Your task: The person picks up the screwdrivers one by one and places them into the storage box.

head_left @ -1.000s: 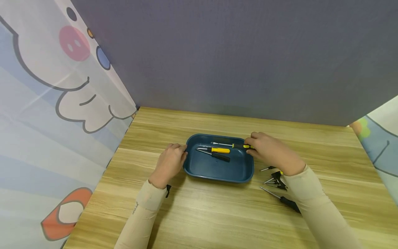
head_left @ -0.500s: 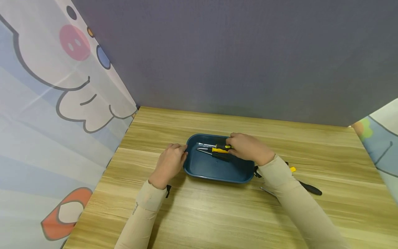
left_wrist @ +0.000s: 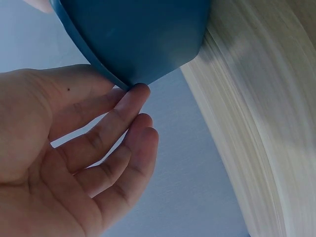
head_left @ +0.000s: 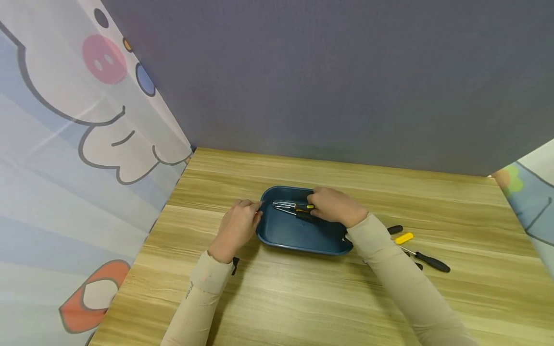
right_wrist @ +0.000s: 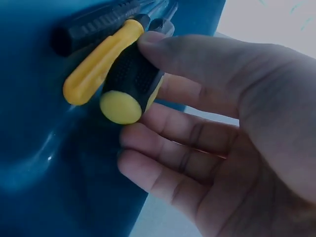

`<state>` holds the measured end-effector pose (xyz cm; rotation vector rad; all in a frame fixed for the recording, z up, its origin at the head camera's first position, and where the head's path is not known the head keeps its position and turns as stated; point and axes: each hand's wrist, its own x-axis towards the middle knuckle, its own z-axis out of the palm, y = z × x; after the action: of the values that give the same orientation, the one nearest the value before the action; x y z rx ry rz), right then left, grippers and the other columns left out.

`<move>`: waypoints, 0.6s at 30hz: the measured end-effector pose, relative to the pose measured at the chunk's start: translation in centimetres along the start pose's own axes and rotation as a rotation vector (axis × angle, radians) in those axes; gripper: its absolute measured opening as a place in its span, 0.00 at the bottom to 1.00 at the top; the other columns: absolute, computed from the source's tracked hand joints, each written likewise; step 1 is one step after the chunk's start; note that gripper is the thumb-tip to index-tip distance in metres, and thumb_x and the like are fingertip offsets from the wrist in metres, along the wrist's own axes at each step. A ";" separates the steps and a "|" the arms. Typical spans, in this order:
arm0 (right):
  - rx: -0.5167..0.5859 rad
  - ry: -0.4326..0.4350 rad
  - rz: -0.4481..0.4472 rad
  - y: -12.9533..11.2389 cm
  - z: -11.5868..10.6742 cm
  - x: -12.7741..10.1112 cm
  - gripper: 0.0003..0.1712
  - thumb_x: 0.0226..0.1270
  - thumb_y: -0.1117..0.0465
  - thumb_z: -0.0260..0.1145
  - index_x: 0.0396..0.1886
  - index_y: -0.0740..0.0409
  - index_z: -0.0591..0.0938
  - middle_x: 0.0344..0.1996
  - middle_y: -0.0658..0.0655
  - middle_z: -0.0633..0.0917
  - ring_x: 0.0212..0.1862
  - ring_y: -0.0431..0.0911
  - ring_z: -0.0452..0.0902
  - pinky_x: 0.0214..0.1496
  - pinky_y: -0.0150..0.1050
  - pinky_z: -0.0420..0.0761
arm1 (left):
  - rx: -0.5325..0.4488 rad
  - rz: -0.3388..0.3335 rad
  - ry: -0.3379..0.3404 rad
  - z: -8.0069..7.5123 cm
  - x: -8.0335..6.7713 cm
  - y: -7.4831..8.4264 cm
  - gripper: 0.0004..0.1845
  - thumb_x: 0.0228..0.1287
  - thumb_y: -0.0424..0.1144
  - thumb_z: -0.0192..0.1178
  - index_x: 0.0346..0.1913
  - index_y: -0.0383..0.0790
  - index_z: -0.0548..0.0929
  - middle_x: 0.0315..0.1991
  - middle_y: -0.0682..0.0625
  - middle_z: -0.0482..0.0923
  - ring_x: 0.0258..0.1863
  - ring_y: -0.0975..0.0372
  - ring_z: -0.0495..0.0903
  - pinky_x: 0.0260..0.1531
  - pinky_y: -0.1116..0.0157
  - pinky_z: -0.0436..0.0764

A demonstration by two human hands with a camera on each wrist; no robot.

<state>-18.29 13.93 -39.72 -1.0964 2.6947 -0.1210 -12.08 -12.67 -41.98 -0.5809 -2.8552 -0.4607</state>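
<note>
A dark blue tray (head_left: 303,247) sits mid-table. My right hand (head_left: 333,206) reaches into it and pinches the handle of a black screwdriver with a yellow end cap (right_wrist: 131,84), thumb on top and fingers beneath, low over the tray floor (right_wrist: 29,148). Beside it in the tray lie a yellow-handled screwdriver (right_wrist: 96,64) and a black-handled one (right_wrist: 94,24). My left hand (head_left: 238,223) rests at the tray's left end. In the left wrist view its fingers (left_wrist: 123,123) are nearly straight, one tip touching the rim (left_wrist: 123,81).
Loose screwdrivers lie on the wooden table right of the tray: a black-handled one (head_left: 426,262), a yellow handle (head_left: 404,237) and a black handle (head_left: 395,229). A grey wall stands behind, with cartoon-print curtains (head_left: 86,144) at both sides.
My right hand has carried the black-and-yellow screwdriver leftward from the tray's right rim to beside the two lying in it. The left hand has stayed put.
</note>
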 end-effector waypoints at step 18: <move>0.041 -0.080 0.095 -0.5 0.7 0.5 0.06 0.68 0.60 0.71 0.37 0.57 0.82 0.28 0.51 0.77 0.31 0.45 0.72 0.33 0.41 0.76 | -0.008 -0.009 -0.001 0.0 0.0 0.0 0.13 0.67 0.32 0.66 0.52 0.29 0.86 0.43 0.41 0.85 0.43 0.49 0.82 0.41 0.56 0.85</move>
<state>-18.09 13.22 -40.40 -0.9390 2.6550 -0.1134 -12.11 -12.70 -41.96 -0.5701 -2.8595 -0.4743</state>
